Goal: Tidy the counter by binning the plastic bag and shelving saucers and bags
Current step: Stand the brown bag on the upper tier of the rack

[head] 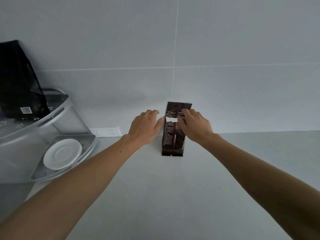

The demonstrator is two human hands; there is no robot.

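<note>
Dim, flat, cool grey light with no glare, only faint soft shadows under the forearms on the counter point(173, 196), wide-angle bowing toward the edges, slight softness overall, fine print on the dark bag point(173, 135) illegible.

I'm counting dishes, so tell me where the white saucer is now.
The white saucer sits on the rack's lower tray at lower left, left of the left hand.

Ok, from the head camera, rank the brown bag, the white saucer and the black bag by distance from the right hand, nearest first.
1. Brown bag: under the right hand, by the wall.
2. White saucer: left, lower rack shelf.
3. Black bag: far left, upper shelf.
</note>
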